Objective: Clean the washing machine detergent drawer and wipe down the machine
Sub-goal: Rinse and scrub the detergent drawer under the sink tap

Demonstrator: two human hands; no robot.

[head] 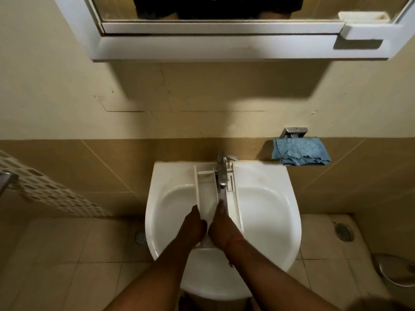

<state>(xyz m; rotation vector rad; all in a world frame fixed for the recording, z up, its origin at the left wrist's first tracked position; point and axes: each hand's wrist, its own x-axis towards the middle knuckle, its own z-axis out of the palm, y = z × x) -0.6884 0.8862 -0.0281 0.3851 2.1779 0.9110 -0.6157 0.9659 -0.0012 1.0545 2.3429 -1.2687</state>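
The white detergent drawer (207,187) lies lengthwise in the white sink (269,212), under the chrome tap (221,173). Water runs from the tap spout into the drawer. My left hand (193,225) grips the drawer's left wall near its front end. My right hand (221,223) is inside the drawer, with its fingers reaching under the stream of water. Whether those fingers hold anything cannot be seen. The drawer's front end is hidden behind both hands.
A blue cloth (299,151) hangs on a metal holder (294,132) on the wall right of the tap. A white mirror cabinet (224,39) hangs above. Floor drains (343,231) sit in the tiled floor on both sides.
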